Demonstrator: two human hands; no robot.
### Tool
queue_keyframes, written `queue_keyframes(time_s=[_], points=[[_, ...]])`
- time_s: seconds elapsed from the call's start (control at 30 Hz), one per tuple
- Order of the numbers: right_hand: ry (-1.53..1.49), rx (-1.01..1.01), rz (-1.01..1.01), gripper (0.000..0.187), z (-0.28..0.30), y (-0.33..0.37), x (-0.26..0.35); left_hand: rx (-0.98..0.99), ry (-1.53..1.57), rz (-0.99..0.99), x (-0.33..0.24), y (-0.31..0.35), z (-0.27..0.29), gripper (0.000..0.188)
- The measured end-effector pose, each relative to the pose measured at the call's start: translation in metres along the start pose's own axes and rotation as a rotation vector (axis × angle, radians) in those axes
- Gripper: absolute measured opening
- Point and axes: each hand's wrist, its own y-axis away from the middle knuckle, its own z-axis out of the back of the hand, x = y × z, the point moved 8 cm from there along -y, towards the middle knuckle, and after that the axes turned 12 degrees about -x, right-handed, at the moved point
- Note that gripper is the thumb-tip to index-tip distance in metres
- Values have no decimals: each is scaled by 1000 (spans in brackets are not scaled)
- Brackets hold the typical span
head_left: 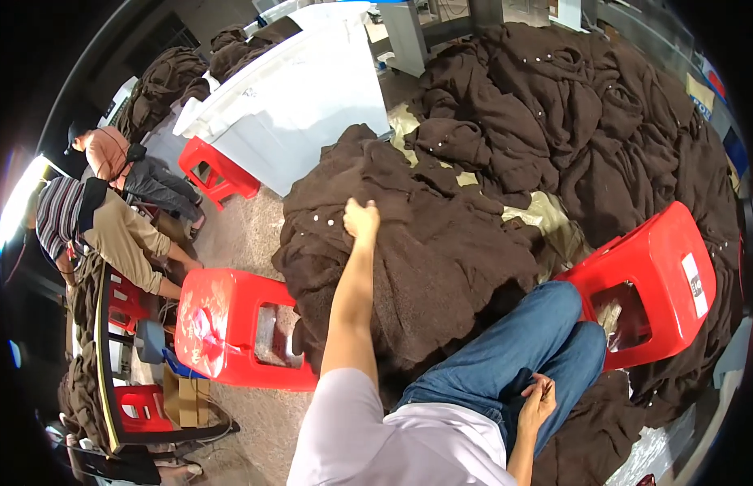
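In front of me a heap of dark brown fleece fabric [425, 267] rises between two red plastic stools. My left hand [361, 219] reaches out over its upper part, fingers closed on the cloth. Two small white round spots [323, 219], like buttons or snaps, show on the fabric just left of that hand. Over my jeans [506, 332] my right hand [538, 398] is held close to my lap, fingers curled together. Something small and dark seems to stick out of it, too small to name.
A red stool [223, 324] stands left, another [668, 283] lies tilted right. Beyond are a large white bin [295, 97], a small red stool [219, 170] and a bigger brown fabric pile [546, 121]. Two people [109, 154] [101, 219] work at far left.
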Motion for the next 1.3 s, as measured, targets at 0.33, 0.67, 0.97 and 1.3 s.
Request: queue_keyframes(time_s=[0.33, 0.67, 0.97, 1.3], points=[[78, -18, 46, 21, 5, -2, 7, -34, 603, -300, 4, 5, 24, 19], [6, -3, -48, 16, 0, -1, 17, -33, 214, -504, -44, 64, 35, 26], [-479, -83, 292, 57, -62, -23, 154, 989, 1312, -1019, -226, 323, 225, 22], [-218, -305, 112, 50, -32, -75, 116, 614, 1580, -1173, -320, 338, 272, 24]])
